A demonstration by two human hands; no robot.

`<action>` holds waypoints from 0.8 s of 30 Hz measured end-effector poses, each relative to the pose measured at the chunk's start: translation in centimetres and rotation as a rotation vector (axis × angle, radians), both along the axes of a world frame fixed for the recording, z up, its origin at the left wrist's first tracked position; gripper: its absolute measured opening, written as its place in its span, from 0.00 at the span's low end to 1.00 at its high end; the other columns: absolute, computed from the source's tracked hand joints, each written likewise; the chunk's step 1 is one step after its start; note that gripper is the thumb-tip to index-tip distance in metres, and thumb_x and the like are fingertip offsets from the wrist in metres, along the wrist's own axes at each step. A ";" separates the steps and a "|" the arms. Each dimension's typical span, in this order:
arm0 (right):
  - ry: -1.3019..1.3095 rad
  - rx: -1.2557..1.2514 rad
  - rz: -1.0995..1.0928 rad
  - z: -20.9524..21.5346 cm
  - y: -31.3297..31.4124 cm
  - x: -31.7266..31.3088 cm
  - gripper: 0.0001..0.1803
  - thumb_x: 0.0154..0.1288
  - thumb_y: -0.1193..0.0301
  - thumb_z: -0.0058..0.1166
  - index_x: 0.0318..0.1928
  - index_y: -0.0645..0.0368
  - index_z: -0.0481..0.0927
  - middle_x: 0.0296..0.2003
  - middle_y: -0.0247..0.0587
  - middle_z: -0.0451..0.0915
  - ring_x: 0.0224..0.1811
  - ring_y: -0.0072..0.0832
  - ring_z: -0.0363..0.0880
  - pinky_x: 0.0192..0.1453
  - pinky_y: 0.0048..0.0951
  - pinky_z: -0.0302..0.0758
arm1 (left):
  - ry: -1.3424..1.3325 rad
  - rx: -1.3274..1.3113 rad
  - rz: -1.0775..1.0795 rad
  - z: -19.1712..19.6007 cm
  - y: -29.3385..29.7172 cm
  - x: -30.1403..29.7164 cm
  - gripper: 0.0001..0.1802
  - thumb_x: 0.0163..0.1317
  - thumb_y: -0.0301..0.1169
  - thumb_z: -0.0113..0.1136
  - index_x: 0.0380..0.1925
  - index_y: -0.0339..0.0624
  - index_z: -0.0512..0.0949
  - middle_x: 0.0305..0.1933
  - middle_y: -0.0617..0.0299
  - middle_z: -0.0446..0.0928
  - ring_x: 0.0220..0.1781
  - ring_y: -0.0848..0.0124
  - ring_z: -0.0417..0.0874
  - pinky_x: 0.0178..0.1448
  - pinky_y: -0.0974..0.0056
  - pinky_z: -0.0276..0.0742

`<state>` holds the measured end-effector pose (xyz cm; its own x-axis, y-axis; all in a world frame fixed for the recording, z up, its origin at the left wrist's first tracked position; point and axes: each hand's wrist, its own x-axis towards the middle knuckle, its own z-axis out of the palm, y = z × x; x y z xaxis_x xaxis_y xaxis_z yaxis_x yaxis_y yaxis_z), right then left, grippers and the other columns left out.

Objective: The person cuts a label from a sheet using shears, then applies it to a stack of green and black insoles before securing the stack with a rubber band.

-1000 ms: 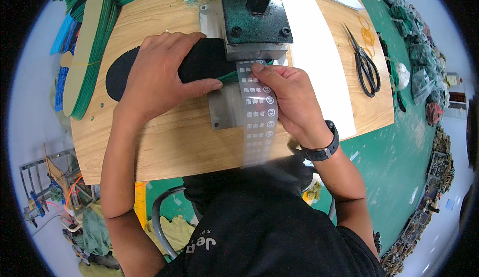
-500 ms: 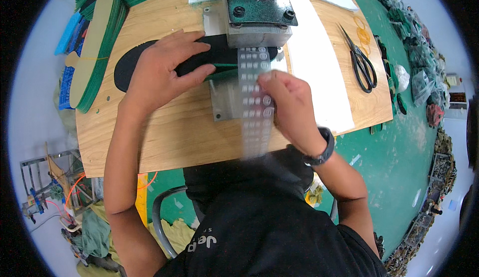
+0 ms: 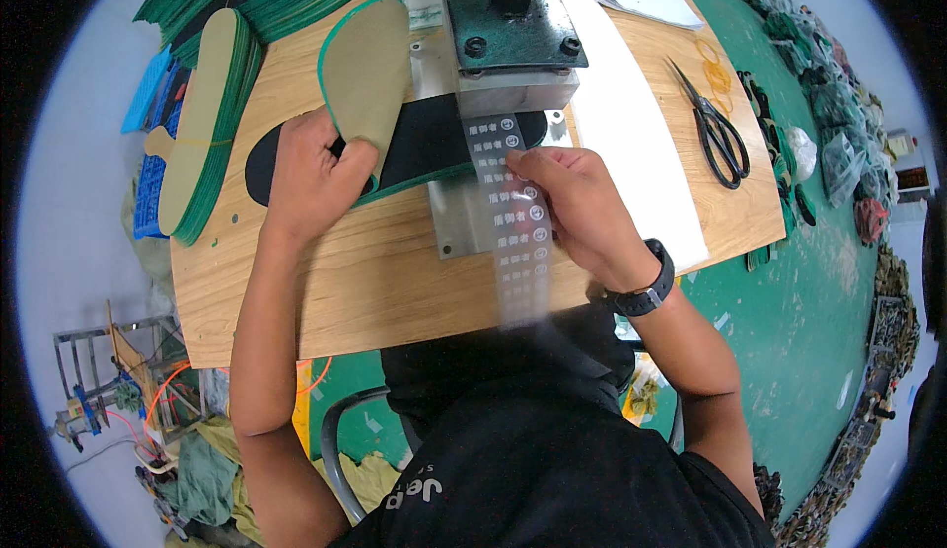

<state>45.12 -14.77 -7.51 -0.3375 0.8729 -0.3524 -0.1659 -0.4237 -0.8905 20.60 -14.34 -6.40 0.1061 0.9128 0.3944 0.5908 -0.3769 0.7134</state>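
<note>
Below wooden tabletop point(image 3: 380, 272), green floor point(image 3: 804, 341).

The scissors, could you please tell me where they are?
In the head view, the scissors lie at right on the wooden table, by the orange bands and the white sheet.

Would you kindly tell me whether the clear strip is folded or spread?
Spread above its blurred lower end: the clear strip shows successive printed rows.
</note>
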 end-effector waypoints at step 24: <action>-0.037 0.014 -0.012 -0.7 0.2 -0.5 0.14 0.68 0.67 0.50 0.29 0.63 0.79 0.21 0.34 0.78 0.19 0.18 0.75 0.22 0.17 0.67 | 0.182 0.119 -0.090 -0.4 -0.2 0.7 0.11 0.48 0.30 0.61 0.30 0.37 0.72 0.29 0.50 0.74 0.30 0.53 0.75 0.38 0.59 0.73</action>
<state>44.58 -14.59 -8.20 -0.3139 0.8819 -0.3518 -0.1381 -0.4090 -0.9020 21.32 -14.50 -6.80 0.2645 0.8446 0.4655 0.6657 -0.5092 0.5455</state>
